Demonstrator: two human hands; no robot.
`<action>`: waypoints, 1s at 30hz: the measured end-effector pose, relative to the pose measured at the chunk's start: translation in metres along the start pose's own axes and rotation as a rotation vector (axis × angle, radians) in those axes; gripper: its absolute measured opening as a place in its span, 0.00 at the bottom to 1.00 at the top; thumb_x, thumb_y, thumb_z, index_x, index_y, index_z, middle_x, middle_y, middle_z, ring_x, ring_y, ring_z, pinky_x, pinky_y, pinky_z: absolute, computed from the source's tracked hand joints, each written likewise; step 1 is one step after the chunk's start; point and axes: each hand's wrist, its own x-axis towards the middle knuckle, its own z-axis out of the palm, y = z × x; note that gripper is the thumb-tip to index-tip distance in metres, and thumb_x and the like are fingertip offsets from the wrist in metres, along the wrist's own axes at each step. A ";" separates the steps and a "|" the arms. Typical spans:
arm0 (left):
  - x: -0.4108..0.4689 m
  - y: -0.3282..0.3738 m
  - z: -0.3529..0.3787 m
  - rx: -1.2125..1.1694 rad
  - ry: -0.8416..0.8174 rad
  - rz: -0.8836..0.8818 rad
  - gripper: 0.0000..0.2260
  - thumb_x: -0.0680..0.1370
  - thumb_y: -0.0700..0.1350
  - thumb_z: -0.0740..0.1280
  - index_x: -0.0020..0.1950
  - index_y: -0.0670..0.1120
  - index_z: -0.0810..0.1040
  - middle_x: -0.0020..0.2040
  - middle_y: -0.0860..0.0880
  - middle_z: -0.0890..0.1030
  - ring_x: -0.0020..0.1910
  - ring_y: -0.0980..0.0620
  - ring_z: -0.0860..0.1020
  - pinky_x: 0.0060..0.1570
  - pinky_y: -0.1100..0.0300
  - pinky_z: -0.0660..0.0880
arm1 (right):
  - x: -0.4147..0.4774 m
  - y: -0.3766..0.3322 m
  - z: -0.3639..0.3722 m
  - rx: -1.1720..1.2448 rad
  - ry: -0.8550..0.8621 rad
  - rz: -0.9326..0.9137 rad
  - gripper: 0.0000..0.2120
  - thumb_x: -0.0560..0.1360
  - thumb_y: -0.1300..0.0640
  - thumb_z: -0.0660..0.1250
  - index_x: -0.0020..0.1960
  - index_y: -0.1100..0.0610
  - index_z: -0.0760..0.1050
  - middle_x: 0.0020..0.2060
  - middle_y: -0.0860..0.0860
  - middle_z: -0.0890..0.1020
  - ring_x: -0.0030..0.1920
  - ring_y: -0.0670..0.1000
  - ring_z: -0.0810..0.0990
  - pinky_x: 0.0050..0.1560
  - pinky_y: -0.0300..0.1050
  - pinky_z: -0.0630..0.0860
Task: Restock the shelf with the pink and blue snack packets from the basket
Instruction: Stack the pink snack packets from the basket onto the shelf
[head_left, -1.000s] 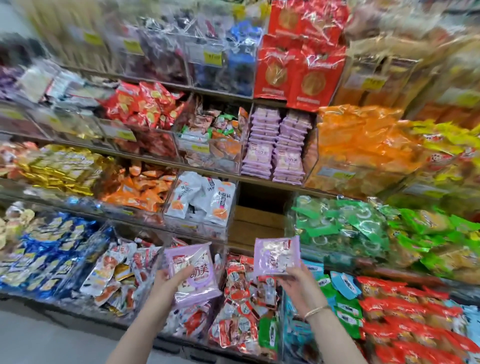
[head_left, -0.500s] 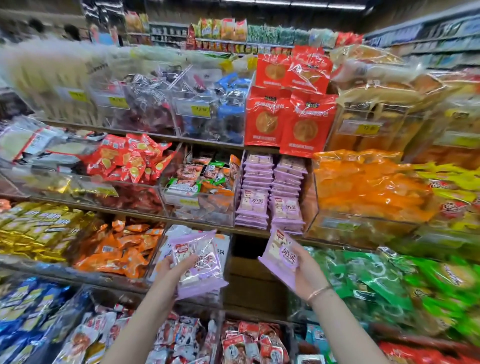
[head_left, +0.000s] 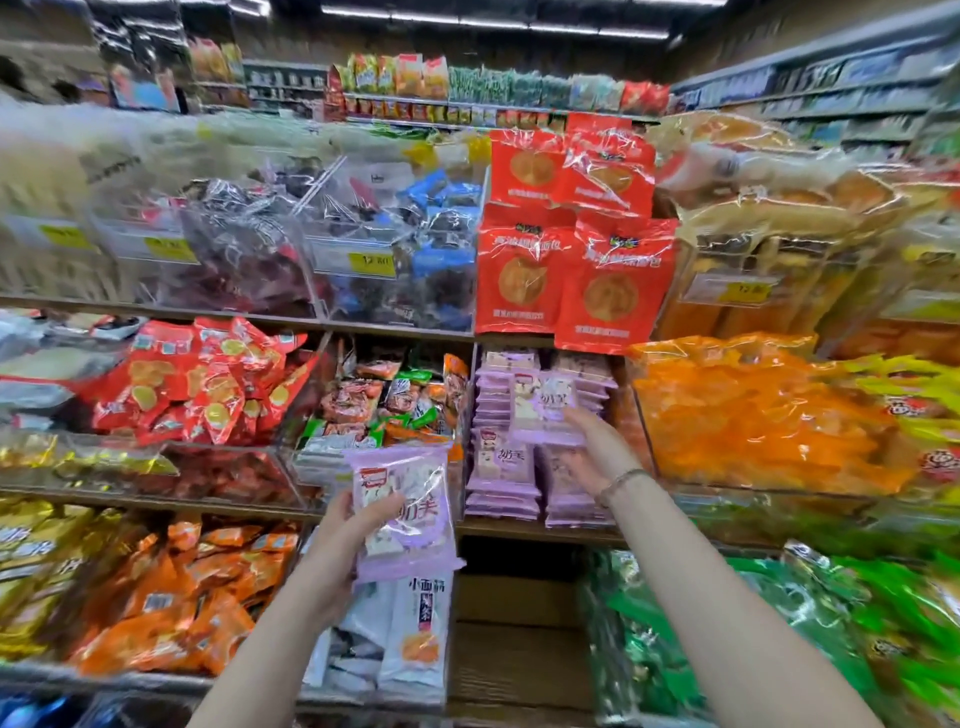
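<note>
My left hand grips a small stack of pale pink snack packets below the middle shelf, thumb across the front. My right hand reaches into the shelf bin of matching pink packets and holds one pink packet upright against the stacks there. The bin holds two stacks of these packets side by side. No basket and no blue packets for the task are in view.
Red round-cake bags hang right above the pink bin. A clear bin of mixed snacks sits to its left, orange bags to its right. Below lie white packets, green bags and a bare wooden slot.
My view has tilted up the shelving. My right hand has carried its pink packet up and forward into the pink bin. My left hand has risen with its stack.
</note>
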 end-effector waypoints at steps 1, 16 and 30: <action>0.001 0.000 -0.001 0.010 -0.018 -0.001 0.51 0.53 0.60 0.76 0.74 0.49 0.63 0.71 0.49 0.70 0.69 0.49 0.69 0.69 0.41 0.64 | 0.007 -0.005 0.009 -0.001 0.001 -0.005 0.12 0.78 0.58 0.62 0.61 0.60 0.74 0.49 0.55 0.83 0.49 0.50 0.81 0.47 0.42 0.80; 0.003 -0.011 -0.014 0.011 -0.086 -0.025 0.34 0.62 0.55 0.76 0.66 0.50 0.71 0.58 0.46 0.82 0.57 0.45 0.81 0.57 0.45 0.75 | 0.029 0.008 0.039 -0.002 0.134 -0.160 0.16 0.75 0.61 0.67 0.61 0.62 0.69 0.59 0.57 0.77 0.58 0.52 0.78 0.57 0.47 0.76; 0.004 -0.014 -0.009 0.029 -0.020 -0.059 0.35 0.60 0.56 0.77 0.65 0.50 0.72 0.57 0.47 0.82 0.58 0.46 0.80 0.61 0.41 0.73 | 0.020 0.065 0.011 -1.297 0.259 -0.455 0.07 0.77 0.56 0.60 0.44 0.59 0.71 0.47 0.54 0.70 0.50 0.54 0.70 0.50 0.46 0.69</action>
